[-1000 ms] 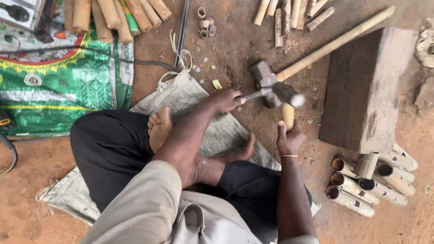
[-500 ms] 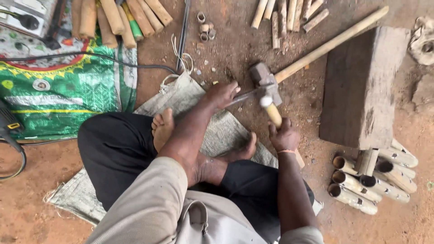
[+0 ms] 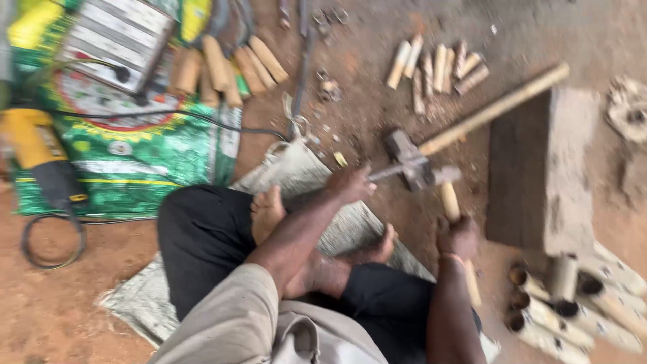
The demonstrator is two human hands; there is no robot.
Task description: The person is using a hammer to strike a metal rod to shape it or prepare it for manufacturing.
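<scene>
**Hammer down at the peg top**

While you sit cross-legged on the grey woven sack (image 3: 296,178) spread on the red dirt floor, your left hand (image 3: 350,183) is closed round the thin handle of a small metal-headed hammer (image 3: 441,176). Half a second ago its head stood higher; now it sits at the top of the short pale wooden peg (image 3: 450,201), so a blow has apparently just landed. Your right hand (image 3: 458,236) grips that peg upright, just left of the grey concrete block (image 3: 539,168). A long-handled sledgehammer (image 3: 472,125) lies behind, its shaft toward the floor's far right. Hollow bamboo tubes (image 3: 573,303) lie stacked at the near right; motion blur hides whether anything is inside them. Cut sticks (image 3: 435,67) lie at the far edge.
</scene>
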